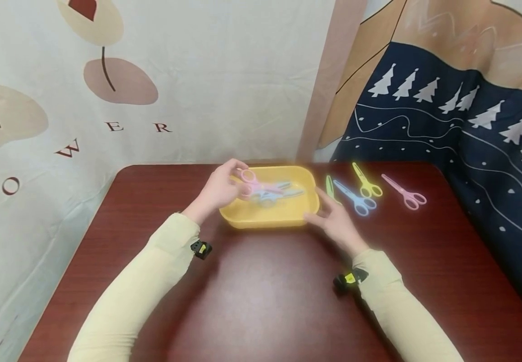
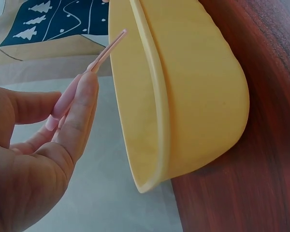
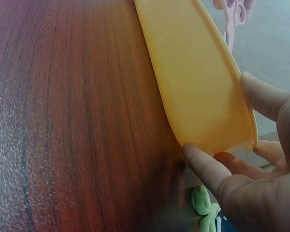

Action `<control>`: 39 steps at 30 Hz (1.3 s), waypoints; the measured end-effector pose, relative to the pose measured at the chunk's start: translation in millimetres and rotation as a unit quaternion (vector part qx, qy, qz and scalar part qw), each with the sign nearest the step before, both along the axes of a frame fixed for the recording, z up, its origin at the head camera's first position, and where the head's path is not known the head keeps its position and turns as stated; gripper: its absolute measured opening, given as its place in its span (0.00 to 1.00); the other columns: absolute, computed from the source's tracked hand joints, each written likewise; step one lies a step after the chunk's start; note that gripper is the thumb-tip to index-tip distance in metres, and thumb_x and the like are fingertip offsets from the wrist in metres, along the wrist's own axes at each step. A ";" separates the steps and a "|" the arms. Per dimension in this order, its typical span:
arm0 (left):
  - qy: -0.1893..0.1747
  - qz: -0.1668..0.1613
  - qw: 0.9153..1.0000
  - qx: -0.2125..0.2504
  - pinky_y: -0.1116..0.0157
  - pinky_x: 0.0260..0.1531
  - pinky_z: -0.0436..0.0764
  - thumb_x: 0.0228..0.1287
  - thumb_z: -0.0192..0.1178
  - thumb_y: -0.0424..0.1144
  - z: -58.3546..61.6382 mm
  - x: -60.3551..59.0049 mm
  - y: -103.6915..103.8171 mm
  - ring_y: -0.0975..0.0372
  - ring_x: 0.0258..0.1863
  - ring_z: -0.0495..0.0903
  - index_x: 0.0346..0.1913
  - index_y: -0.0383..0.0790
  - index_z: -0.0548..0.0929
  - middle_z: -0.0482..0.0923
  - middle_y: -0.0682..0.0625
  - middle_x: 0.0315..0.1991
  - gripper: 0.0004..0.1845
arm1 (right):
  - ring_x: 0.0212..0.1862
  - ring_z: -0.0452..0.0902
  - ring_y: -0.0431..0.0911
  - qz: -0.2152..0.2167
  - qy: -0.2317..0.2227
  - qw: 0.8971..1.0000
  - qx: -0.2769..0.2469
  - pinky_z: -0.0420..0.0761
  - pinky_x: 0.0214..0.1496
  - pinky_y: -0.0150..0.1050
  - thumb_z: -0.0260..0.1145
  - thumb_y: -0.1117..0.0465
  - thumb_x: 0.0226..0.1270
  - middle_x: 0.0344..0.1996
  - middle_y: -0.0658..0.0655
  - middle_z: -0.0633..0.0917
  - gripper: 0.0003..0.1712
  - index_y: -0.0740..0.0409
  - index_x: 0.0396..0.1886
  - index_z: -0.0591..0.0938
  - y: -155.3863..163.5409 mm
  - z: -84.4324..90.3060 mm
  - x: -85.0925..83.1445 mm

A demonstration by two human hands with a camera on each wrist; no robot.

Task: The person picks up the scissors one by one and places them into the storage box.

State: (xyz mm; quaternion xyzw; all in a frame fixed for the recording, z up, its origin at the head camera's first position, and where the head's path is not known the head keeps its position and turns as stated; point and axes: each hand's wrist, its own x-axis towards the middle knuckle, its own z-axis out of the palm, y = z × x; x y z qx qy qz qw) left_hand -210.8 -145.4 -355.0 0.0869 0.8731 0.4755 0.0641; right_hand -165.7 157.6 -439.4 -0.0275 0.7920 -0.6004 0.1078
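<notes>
Left hand (image 1: 222, 188) fingers pinch pink scissors (image 1: 256, 185) by the handle loops, held over the left end of the yellow tray (image 1: 267, 217) on the worktop (image 1: 265, 291). Another pair lies in the tray (bluish, looks like, blurred). Right hand (image 1: 335, 221) fingers spread, thumb and fingertips touching the tray's right corner. Right of it, on the worktop: green scissors (image 1: 330, 188) just beside the hand, then blue scissors (image 1: 356, 199), yellow scissors (image 1: 366, 182), second pink pair (image 1: 405, 192)

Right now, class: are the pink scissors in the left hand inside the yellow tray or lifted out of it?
Lifted: the left hand holds the pink scissors above the yellow tray, not resting inside.
</notes>
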 end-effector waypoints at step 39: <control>-0.042 -0.026 0.995 -0.087 0.57 0.48 0.84 0.54 0.69 0.26 -13.7 -10.4 27.6 0.48 0.49 0.82 0.61 0.35 0.75 0.82 0.38 0.52 0.29 | 0.67 0.77 0.56 -0.006 0.000 1.000 0.004 0.82 0.60 0.40 0.74 0.59 0.67 0.78 0.54 0.67 0.51 0.39 0.83 0.59 -1.6 -1.1 0.5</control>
